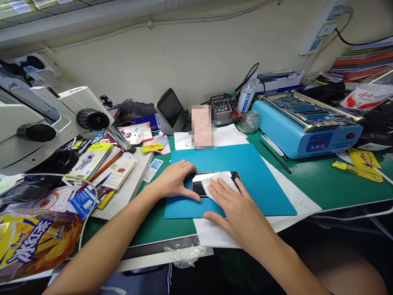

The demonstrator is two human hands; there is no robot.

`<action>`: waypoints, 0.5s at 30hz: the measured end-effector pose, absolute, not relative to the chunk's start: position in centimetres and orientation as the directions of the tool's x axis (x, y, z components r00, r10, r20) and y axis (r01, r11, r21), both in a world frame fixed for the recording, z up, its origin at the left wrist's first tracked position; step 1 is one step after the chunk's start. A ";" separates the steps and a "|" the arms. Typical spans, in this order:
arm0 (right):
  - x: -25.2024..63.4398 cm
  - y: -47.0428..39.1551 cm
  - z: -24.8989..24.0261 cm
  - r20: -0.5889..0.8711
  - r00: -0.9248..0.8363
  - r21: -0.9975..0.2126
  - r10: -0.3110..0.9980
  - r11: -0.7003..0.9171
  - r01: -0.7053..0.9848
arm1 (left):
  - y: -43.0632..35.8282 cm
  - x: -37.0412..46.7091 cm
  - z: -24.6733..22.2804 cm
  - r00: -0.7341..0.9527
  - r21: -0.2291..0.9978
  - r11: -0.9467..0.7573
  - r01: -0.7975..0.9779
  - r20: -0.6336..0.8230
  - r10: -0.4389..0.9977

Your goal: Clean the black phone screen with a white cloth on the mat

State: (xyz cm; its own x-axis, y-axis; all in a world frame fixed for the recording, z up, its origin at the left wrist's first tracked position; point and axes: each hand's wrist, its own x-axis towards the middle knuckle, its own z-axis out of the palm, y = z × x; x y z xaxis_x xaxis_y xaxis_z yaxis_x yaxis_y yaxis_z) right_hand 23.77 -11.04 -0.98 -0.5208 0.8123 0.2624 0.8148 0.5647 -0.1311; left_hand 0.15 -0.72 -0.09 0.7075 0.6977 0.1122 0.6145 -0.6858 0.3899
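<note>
A dark-screened smartphone (199,188) lies flat on a blue mat (260,188), its long side running left to right. My left hand (176,180) grips the phone's left end, with the thumb along the near edge and the fingers at the far corner. Over the right part of the screen, my right hand (229,198) presses a white wipe (211,186) with fingers laid nearly flat. The wipe and hand hide much of the screen. White paper (294,200) shows from under the mat.
A blue heating station (307,131) carrying a circuit board (302,108) stands at right, near a glass jar (249,122) and a yellow cutter (357,171). A microscope (61,119), boxes and a drink bottle (33,241) crowd the left. A smart display (171,111) stands behind.
</note>
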 end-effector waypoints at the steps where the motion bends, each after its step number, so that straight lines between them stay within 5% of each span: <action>1: 23.3 -10.9 -0.8 0.259 -0.532 -0.157 0.807 0.578 0.801 | -0.7 0.2 -0.1 0.709 0.391 -0.688 0.611 0.117 0.696; 15: 26.7 -11.5 -1.6 0.293 -0.560 -0.069 0.775 0.601 0.796 | -0.7 0.2 0.3 0.705 0.411 -0.669 0.619 0.083 0.704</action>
State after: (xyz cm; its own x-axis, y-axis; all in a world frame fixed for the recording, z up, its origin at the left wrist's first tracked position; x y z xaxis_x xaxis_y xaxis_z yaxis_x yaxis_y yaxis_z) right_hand 26.73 -11.46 -1.55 -0.5596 0.7751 0.2933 0.7962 0.6011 -0.0695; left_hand 0.19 -0.67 0.27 0.7052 0.7042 0.0832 0.6193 -0.6688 0.4113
